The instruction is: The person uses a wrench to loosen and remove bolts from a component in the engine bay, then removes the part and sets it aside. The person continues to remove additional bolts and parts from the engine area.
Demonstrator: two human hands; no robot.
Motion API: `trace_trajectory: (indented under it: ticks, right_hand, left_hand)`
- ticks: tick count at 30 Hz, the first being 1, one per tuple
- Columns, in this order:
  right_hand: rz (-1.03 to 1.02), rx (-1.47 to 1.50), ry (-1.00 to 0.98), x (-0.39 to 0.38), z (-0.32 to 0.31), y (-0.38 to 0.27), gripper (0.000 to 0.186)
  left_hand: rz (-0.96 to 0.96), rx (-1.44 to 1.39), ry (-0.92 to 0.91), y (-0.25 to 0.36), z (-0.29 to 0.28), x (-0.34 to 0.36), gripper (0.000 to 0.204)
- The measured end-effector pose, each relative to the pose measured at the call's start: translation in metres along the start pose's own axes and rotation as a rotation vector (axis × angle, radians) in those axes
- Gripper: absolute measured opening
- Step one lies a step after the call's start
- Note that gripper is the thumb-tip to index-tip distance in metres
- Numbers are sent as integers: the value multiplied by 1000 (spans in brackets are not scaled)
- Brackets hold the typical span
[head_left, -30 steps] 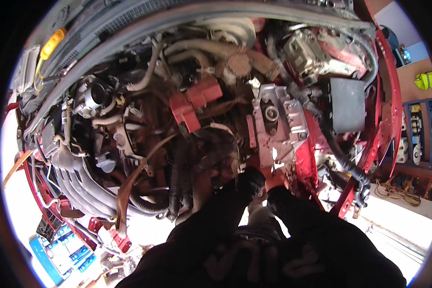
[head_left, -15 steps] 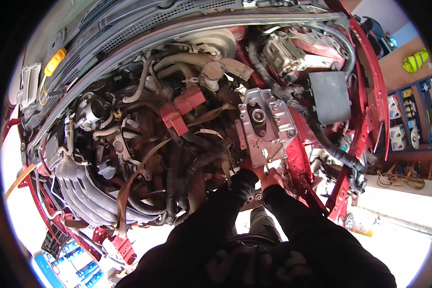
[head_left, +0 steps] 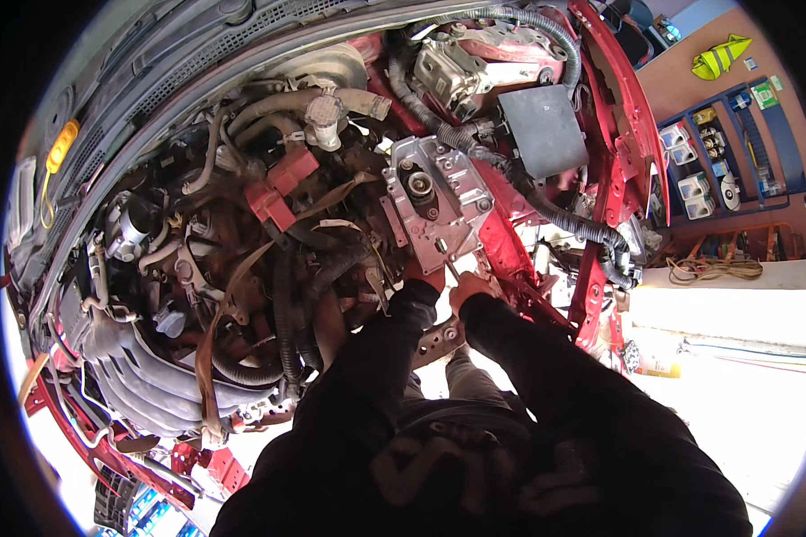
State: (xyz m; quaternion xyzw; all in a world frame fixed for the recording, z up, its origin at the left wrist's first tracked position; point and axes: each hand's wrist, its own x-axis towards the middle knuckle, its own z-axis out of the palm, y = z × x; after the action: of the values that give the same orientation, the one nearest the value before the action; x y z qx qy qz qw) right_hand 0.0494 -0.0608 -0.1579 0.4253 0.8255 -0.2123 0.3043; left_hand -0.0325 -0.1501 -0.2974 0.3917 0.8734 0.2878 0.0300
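A cast metal bracket (head_left: 457,208) with a round mount in its middle sits in the opened engine bay of a red car. Both my hands meet at its near end. My left hand (head_left: 427,276) lies in shadow against the lower edge, with its fingers hidden under the bracket. Just to the right, my right hand (head_left: 471,287) is closed, fingers curled, next to a thin shiny piece at the bracket's tip. What it grips is too small to make out. Black sleeves cover both forearms.
Left of the bracket are a red plastic cover (head_left: 280,190), ribbed black hoses and a brown strap (head_left: 208,358). The ridged intake manifold (head_left: 143,380) lies further left. A grey box (head_left: 544,132) and red body rail (head_left: 501,255) are to the right. Blue wall shelving (head_left: 734,152) stands beyond.
The whole view has shifted, so the car sits further left and more wall shows at right. My hands stay at the bracket's near end, with little visible change in their grip.
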Motion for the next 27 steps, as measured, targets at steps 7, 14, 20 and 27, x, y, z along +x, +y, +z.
trace_trajectory:
  ticks: [7, 14, 20, 27]
  right_hand:
    - [37, 41, 176, 3, 29, 8, 40]
    - [25, 126, 214, 0, 24, 5, 41]
    - [-19, 153, 225, 2, 32, 9, 41]
    - [-32, 164, 239, 4, 38, 14, 39]
  left_hand:
    - [-66, -23, -6, 12, -15, -2, 36]
    - [-209, -80, -234, 19, -33, 2, 38]
    - [-108, 119, -126, 22, -27, -1, 34]
    - [-124, -41, -169, 20, -29, -1, 37]
